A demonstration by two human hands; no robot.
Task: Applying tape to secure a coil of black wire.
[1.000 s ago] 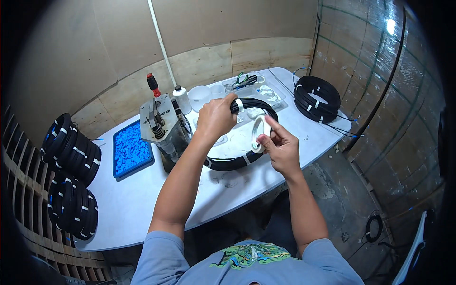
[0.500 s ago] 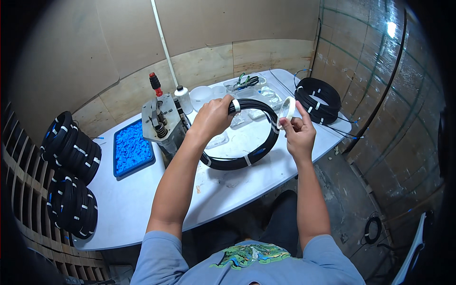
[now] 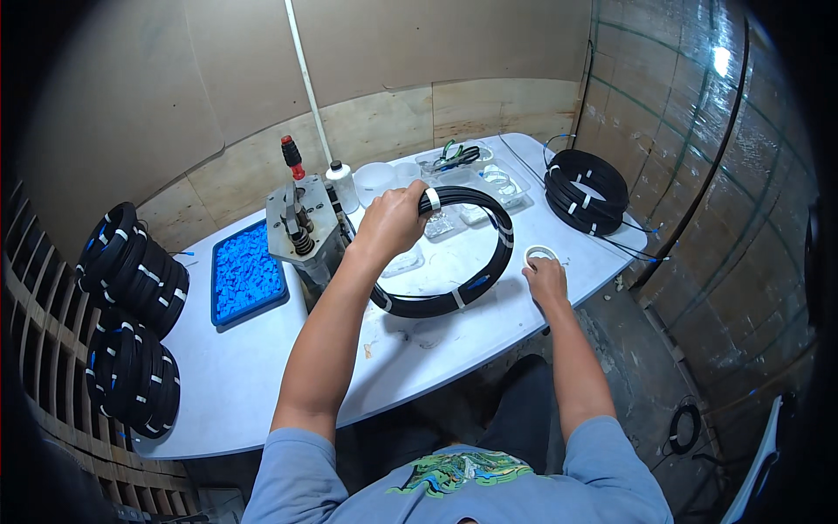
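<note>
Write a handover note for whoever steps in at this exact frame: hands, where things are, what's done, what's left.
Left hand: closed grip on the top of the black cable coil, next to a white tape band, coil held tilted on the white table.
Right hand: resting on the white tape roll at the table edge.
Done: the coil shows three white bands.
Left: whether more bands are due cannot be told. Taped coils are stacked at far right and on the left.

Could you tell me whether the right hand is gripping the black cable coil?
No, the right hand rests on the tape roll; the left hand grips the black cable coil.
</note>
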